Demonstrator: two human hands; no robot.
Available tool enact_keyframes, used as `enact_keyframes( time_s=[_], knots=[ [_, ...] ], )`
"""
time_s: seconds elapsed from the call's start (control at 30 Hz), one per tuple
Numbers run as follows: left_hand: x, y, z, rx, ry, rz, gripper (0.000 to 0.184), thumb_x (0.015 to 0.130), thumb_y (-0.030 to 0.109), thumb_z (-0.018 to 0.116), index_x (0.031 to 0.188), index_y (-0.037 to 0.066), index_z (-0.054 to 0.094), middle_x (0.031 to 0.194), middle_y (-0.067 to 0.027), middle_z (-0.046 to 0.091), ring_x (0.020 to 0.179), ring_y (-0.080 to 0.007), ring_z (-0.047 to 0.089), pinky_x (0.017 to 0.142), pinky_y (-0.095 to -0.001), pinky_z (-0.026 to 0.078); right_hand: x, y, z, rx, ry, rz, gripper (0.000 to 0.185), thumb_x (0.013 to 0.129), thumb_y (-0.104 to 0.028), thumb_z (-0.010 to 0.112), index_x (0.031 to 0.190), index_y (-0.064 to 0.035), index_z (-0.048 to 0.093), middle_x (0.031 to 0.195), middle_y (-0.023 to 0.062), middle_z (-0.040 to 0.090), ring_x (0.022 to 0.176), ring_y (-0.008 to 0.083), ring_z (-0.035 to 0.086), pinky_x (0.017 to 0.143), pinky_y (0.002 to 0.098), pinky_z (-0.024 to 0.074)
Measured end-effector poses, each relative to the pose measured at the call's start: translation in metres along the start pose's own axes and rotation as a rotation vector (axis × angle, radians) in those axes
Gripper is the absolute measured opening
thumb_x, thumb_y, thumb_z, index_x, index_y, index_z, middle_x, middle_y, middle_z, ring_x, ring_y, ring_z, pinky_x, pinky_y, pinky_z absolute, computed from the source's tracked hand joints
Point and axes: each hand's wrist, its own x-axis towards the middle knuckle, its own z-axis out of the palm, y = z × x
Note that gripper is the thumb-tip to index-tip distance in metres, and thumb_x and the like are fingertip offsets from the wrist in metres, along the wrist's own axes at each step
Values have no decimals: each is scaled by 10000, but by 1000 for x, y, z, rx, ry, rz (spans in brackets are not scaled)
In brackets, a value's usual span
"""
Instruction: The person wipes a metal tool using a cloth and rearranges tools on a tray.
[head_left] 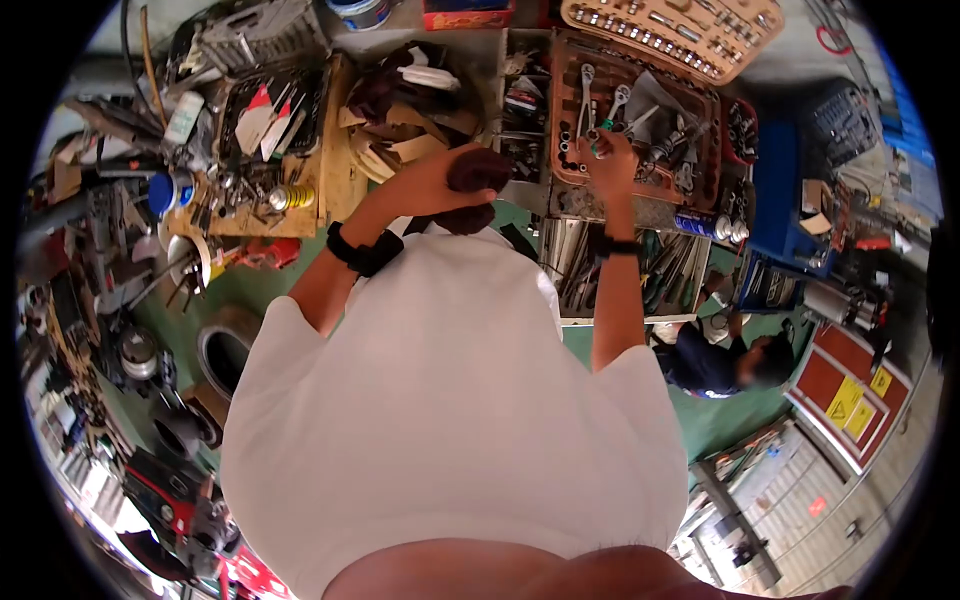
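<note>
Head view: clasping crumpled dark-maroon cloth [478, 171] in left hand [437, 188], holding right hand [612, 165] over brown plastic tool case [567, 72]; cannot tell right grip.

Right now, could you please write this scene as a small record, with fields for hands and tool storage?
Left hand: grips dark maroon cloth
Right hand: fingers curled over tool case; exact grip unclear
Tool case: open, with ratchet wrench
Beyond case: socket tray
Nearer body: open drawer, long hand tools inside
</note>
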Motion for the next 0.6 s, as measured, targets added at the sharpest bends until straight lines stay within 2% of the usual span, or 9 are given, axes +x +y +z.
enact_keyframes(
  time_s=[0.07,0.17,0.2,0.27,0.3,0.33,0.4,0.5,0.6],
  knots=[
    [-14,-9,-2,61,117,20,435,848,271,741,1189,44,592,962,-80,665,866,-180,605,825,-304,477,18,29,24,-124,-12,91,380,774,-228,784,1052,20,707,903,170,683,750,256,664,672,382,568],
    [-37,4,-15,115,145,-53,488,843,294,743,1227,43,574,1023,-93,669,906,-175,612,845,-312,482,35,74,54,-311,-130,53,386,782,-266,765,1050,7,714,881,183,692,712,278,671,657,388,588],
    [-42,9,-18,144,156,-84,512,844,306,742,1245,41,564,1056,-95,668,935,-169,614,861,-313,481,37,65,55,-308,-138,51,386,782,-266,765,1050,7,714,881,183,692,712,278,671,657,388,588],
    [-49,22,-19,80,248,-105,530,847,314,740,1259,39,552,1075,-93,666,964,-166,615,878,-310,479,50,39,52,-317,-232,253,373,798,-259,742,1074,-9,715,857,181,694,667,286,667,623,393,587],
    [-53,24,-17,16,337,-122,548,850,322,738,1273,36,541,1094,-91,664,994,-162,615,895,-308,477,49,39,56,-300,-157,112,345,807,-241,728,1076,-24,722,716,159,669,584,266,644,553,387,565],
    [-54,23,-16,13,342,-128,548,850,322,738,1273,36,541,1094,-91,664,994,-162,615,895,-308,477,50,40,58,-298,-164,109,345,807,-241,728,1076,-24,722,716,159,669,584,266,644,553,387,565],
    [-53,19,-17,20,337,-85,494,839,309,739,1217,42,568,1059,-96,678,974,-215,640,872,-330,491,53,39,58,-321,-331,119,391,815,-300,713,1069,-2,715,715,172,671,603,267,640,612,405,556],
    [-49,13,-10,-18,334,-15,498,835,302,744,1220,40,568,1058,-96,675,964,-215,641,870,-325,491,52,38,63,-429,-397,168,366,810,-285,721,1036,3,722,693,173,659,583,268,630,595,399,556],
    [-49,19,-6,36,316,-2,495,837,307,741,1218,41,570,1050,-99,676,954,-212,650,859,-322,495,51,47,73,-466,-362,180,329,804,-269,729,1001,-5,731,707,185,648,554,279,614,562,397,554]
  ],
)
